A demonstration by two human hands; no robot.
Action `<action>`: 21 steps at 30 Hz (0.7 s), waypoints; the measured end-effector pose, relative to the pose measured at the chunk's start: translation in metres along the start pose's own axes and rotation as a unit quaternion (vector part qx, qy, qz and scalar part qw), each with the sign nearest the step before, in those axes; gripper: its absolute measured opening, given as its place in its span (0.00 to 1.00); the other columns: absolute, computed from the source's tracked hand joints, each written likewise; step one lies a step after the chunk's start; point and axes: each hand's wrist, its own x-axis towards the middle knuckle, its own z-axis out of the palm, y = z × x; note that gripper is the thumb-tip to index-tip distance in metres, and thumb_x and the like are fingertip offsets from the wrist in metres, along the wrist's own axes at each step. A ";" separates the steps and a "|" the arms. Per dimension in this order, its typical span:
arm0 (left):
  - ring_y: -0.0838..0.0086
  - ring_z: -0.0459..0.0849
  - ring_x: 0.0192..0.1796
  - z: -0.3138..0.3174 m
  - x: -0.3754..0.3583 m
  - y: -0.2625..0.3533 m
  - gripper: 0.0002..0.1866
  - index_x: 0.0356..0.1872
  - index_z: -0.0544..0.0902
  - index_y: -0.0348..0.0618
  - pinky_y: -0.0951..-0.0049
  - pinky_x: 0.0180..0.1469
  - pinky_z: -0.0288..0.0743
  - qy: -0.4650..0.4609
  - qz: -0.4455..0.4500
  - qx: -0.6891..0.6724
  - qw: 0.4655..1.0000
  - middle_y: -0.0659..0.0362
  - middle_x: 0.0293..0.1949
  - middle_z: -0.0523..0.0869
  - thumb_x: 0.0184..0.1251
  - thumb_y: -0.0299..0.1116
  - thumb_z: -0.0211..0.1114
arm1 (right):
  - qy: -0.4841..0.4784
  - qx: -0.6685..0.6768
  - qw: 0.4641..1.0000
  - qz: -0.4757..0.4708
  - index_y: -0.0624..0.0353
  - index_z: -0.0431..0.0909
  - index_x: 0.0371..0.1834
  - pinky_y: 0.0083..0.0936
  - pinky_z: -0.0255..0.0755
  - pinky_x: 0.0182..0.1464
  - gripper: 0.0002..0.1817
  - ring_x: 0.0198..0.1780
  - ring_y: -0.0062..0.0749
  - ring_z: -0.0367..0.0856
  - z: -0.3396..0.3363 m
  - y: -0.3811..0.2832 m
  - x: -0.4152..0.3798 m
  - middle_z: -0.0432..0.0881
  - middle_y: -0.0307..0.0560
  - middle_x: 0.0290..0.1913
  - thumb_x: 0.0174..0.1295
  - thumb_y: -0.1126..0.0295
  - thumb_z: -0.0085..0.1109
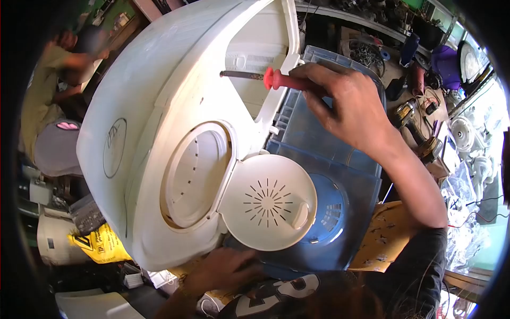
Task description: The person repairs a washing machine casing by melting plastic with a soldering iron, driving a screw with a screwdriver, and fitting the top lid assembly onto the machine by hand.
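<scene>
My right hand point(345, 101) is closed around the red handle of a screwdriver point(274, 79). Its dark shaft points left, across the opening in the top of a white twin-tub washing machine point(133, 133). The machine leans at an angle, and its round spin-tub lid point(268, 202) with radiating slots hangs open beside the round tub opening point(196, 175). Low in the view, my left hand point(223, 270) is near the machine's lower edge, dim and slightly blurred. Its fingers are loosely stretched, and I see nothing in them.
A translucent blue panel point(324, 127) lies under my right arm. At the right, a bench point(425, 106) carries tools and parts, with clear plastic wrap point(462, 212) below. A yellow bag point(101, 244) lies at left. Another person point(58, 80) sits at the far left.
</scene>
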 end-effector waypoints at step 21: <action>0.62 0.59 0.71 -0.052 0.204 -0.039 0.39 0.71 0.50 0.31 0.63 0.73 0.49 0.642 0.209 -0.217 0.705 0.47 0.70 0.58 0.58 0.19 0.56 | -0.063 0.110 0.992 0.019 0.60 0.81 0.50 0.32 0.71 0.26 0.22 0.25 0.38 0.78 0.017 0.034 -0.008 0.75 0.48 0.29 0.48 0.82 0.64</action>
